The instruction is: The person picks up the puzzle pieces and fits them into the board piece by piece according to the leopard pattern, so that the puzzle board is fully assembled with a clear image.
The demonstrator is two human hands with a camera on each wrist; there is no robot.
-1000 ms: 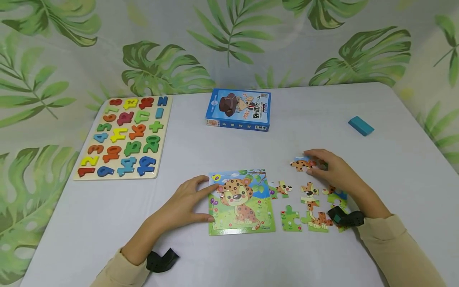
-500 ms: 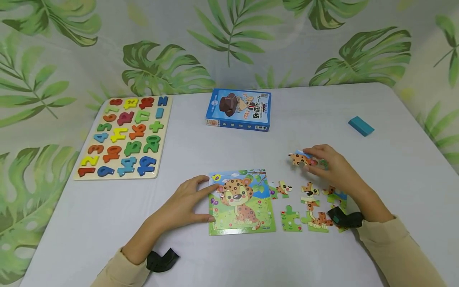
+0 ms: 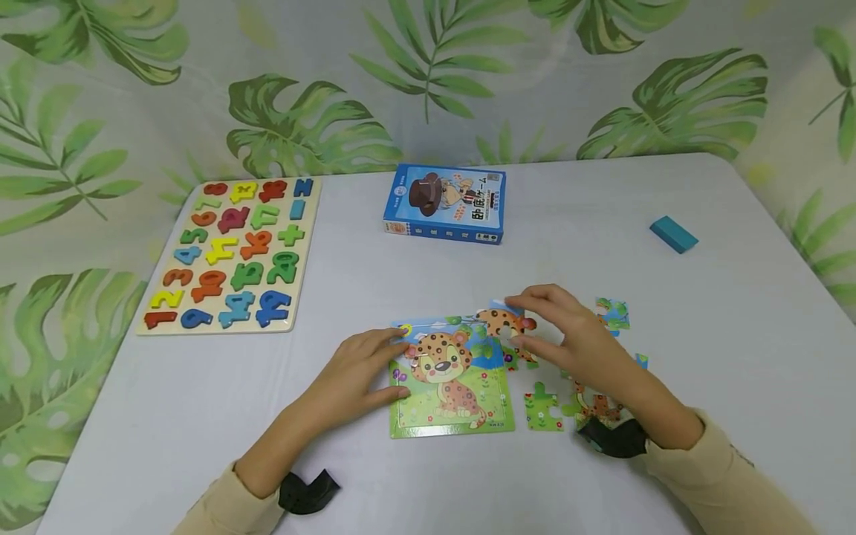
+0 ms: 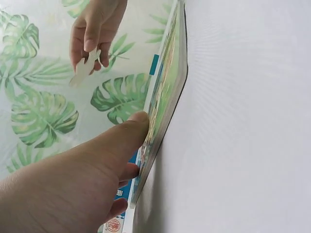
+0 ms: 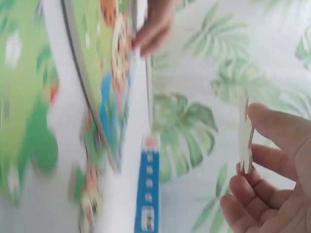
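My right hand (image 3: 578, 334) pinches a jigsaw piece (image 3: 498, 322) with orange spotted fur and blue sky between thumb and fingers. It is held above the table, overlapping the upper right corner of the leopard puzzle board (image 3: 455, 427) in the head view. The piece (image 5: 245, 141) shows edge-on in the right wrist view, and its pale side faces the left wrist view. My left hand (image 3: 361, 375) rests its thumb and extended fingers on the board's left side. Loose pieces, including a green one (image 3: 543, 410), lie right of the board, several partly hidden under my right arm.
A wooden number board (image 3: 234, 256) lies at the back left. The blue card-game box (image 3: 444, 204) sits at the back middle, and a teal block (image 3: 673, 234) at the back right. One blue-green piece (image 3: 614, 313) lies beyond my right forearm.
My right hand has carried the spotted jigsaw piece leftward to the board's upper right corner, uncovering a blue-green piece. My left hand has shifted slightly right, its thumb further onto the board.
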